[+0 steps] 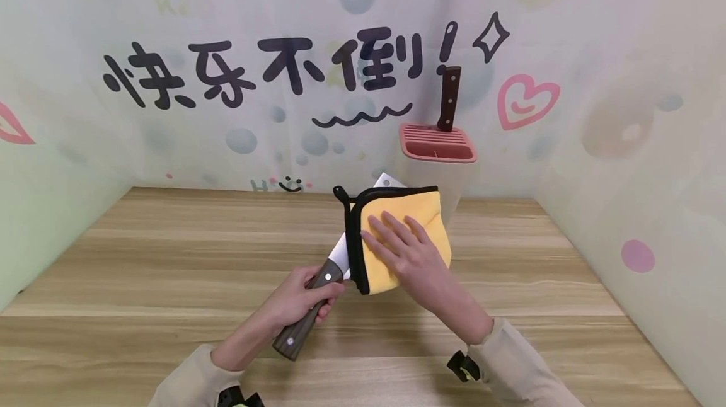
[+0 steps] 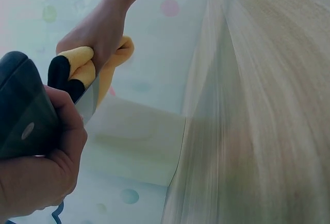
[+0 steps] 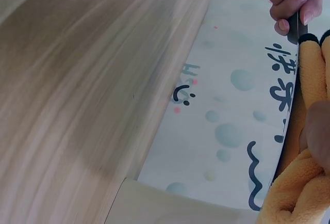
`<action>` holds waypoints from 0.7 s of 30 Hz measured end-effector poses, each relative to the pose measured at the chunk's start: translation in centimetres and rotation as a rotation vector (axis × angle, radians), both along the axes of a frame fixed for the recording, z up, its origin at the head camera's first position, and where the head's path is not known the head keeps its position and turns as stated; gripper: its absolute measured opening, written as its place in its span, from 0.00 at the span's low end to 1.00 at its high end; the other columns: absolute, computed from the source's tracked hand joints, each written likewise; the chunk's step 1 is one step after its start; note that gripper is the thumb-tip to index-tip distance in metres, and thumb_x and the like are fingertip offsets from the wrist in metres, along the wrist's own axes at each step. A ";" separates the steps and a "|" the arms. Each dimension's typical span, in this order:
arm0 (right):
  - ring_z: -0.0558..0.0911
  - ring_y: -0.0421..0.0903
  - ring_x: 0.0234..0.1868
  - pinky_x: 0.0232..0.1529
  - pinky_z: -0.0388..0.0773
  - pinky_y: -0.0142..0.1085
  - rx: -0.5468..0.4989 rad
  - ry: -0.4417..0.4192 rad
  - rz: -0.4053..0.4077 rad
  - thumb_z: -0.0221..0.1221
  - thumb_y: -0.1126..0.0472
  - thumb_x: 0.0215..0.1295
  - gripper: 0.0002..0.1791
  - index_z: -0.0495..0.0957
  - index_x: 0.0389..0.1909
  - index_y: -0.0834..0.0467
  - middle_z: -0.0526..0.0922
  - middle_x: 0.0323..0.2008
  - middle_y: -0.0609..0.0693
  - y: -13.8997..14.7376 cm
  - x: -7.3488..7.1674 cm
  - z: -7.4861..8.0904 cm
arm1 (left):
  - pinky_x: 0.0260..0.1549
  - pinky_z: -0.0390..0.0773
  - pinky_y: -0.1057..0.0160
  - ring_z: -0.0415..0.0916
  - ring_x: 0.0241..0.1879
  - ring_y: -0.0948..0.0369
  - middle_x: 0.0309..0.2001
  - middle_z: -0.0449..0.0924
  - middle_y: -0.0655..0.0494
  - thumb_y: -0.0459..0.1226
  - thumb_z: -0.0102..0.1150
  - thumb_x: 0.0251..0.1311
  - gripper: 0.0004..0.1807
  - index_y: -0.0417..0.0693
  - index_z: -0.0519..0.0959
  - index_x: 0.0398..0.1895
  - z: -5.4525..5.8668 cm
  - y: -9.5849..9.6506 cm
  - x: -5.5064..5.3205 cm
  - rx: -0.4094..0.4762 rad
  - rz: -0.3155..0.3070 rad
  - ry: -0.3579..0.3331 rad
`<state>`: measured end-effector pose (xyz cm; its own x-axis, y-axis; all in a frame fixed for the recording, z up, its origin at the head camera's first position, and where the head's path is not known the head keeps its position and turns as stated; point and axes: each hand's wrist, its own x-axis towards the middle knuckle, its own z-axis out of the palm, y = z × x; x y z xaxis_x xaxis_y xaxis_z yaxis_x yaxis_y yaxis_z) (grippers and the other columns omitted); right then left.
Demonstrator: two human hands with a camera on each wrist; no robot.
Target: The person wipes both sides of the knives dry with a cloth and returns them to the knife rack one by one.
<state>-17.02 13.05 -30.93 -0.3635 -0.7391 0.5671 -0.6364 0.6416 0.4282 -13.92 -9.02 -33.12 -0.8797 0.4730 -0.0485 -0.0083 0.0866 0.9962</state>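
Note:
A cleaver (image 1: 338,254) with a dark wood-look handle slants over the table, blade pointing up and away. My left hand (image 1: 300,297) grips its handle, fingers curled round it, and the butt sticks out below. Over most of the blade lies a folded yellow cloth (image 1: 405,208) with black edging and a loop. My right hand (image 1: 411,256) rests on the cloth with its fingers spread and fairly straight; the thumb is hidden. Past the cloth's top edge shows the blade's far corner with a hole. In the right wrist view the blade appears edge-on beside the cloth (image 3: 312,74).
Behind the cloth stands a white knife block (image 1: 428,174) with a pink slotted top. A brown-handled knife (image 1: 449,98) stands upright in it. The wood-grain table (image 1: 170,256) meets printed walls (image 1: 255,142) at the back and sides.

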 end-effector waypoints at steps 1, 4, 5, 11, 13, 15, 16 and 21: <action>0.67 0.52 0.59 0.56 0.65 0.48 0.002 0.003 0.009 0.65 0.68 0.45 0.31 0.71 0.55 0.55 0.70 0.57 0.54 -0.1 0.1 0.0 | 0.14 0.71 0.71 0.66 0.14 0.68 0.18 0.68 0.56 0.36 0.53 0.58 0.15 0.28 0.69 0.36 0.0 0.0 0.0 0.002 0.001 -0.002; 0.67 0.51 0.59 0.56 0.65 0.48 0.010 0.017 0.035 0.63 0.68 0.47 0.30 0.71 0.55 0.55 0.70 0.57 0.54 -0.3 0.3 -0.1 | 0.14 0.71 0.71 0.66 0.14 0.68 0.18 0.68 0.56 0.35 0.51 0.59 0.14 0.27 0.68 0.37 0.0 0.0 0.0 0.002 0.004 -0.003; 0.67 0.51 0.59 0.56 0.65 0.48 0.013 0.023 0.043 0.62 0.68 0.48 0.29 0.71 0.55 0.55 0.70 0.57 0.53 -0.4 0.3 -0.1 | 0.14 0.71 0.71 0.66 0.14 0.68 0.18 0.68 0.56 0.34 0.51 0.59 0.14 0.27 0.68 0.37 0.1 0.0 0.0 0.003 0.006 -0.005; 0.66 0.51 0.60 0.57 0.64 0.47 0.050 0.072 0.080 0.59 0.67 0.49 0.27 0.72 0.55 0.55 0.70 0.57 0.53 -0.6 0.5 -0.3 | 0.14 0.70 0.72 0.65 0.14 0.68 0.17 0.68 0.56 0.35 0.52 0.59 0.14 0.28 0.68 0.33 0.0 0.0 0.0 0.008 0.018 -0.008; 0.66 0.50 0.60 0.57 0.64 0.47 0.063 0.086 0.086 0.59 0.67 0.49 0.27 0.72 0.55 0.54 0.70 0.57 0.52 -0.6 0.5 -0.3 | 0.14 0.70 0.72 0.65 0.14 0.67 0.17 0.68 0.56 0.36 0.52 0.59 0.14 0.29 0.68 0.32 0.0 0.0 -0.1 0.008 0.020 -0.007; 0.66 0.50 0.60 0.57 0.64 0.47 0.075 0.095 0.091 0.59 0.67 0.49 0.27 0.72 0.55 0.54 0.70 0.57 0.52 -0.6 0.6 -0.3 | 0.14 0.70 0.72 0.66 0.14 0.67 0.17 0.68 0.56 0.37 0.53 0.59 0.14 0.31 0.68 0.31 0.1 -0.1 -0.1 0.007 0.020 -0.004; 0.66 0.50 0.60 0.58 0.64 0.46 0.081 0.097 0.091 0.59 0.67 0.49 0.27 0.72 0.55 0.53 0.70 0.57 0.52 -0.6 0.6 -0.3 | 0.14 0.70 0.72 0.66 0.14 0.67 0.17 0.68 0.56 0.37 0.52 0.59 0.14 0.30 0.68 0.31 0.1 -0.1 -0.1 0.007 0.019 -0.003; 0.66 0.50 0.60 0.58 0.64 0.46 0.103 0.108 0.093 0.57 0.67 0.50 0.27 0.71 0.55 0.53 0.69 0.58 0.52 -0.5 0.6 -0.3 | 0.14 0.70 0.73 0.66 0.14 0.68 0.17 0.68 0.56 0.36 0.52 0.59 0.14 0.30 0.67 0.32 0.1 -0.2 -0.1 0.009 0.013 -0.006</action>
